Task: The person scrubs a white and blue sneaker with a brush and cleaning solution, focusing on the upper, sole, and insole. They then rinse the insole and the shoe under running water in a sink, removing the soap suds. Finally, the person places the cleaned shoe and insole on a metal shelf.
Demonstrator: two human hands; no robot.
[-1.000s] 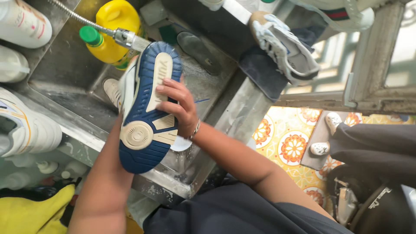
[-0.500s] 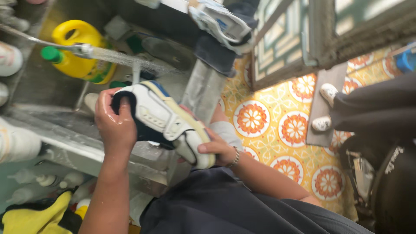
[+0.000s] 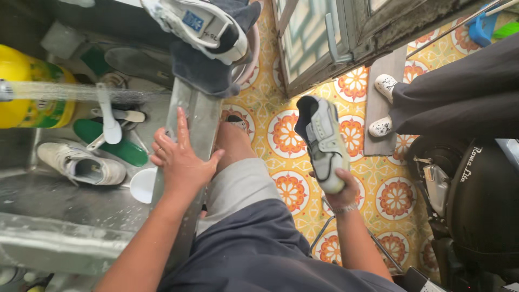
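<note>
My right hand [image 3: 340,190] grips a white and cream sneaker [image 3: 321,138] by its toe end and holds it out over the patterned floor [image 3: 286,138], away from the sink. My left hand [image 3: 181,159] rests flat with spread fingers on the metal rim of the sink [image 3: 197,116], holding nothing. Water sprays from a hose across the sink [image 3: 70,92]. A second pale sneaker [image 3: 81,162] lies on its side in the sink bottom.
In the sink are a yellow jug [image 3: 32,97], white brushes [image 3: 111,121], a green insole [image 3: 116,146] and a white cup [image 3: 143,185]. Another sneaker [image 3: 200,27] sits on a dark cloth at the sink's far end. A person in dark trousers and white shoes [image 3: 384,105] stands at right, beside a black scooter [image 3: 476,200].
The sneaker left the sink: my left hand let go of it and moved to the sink rim, while my right hand swung it out over the floor. The view turned right.
</note>
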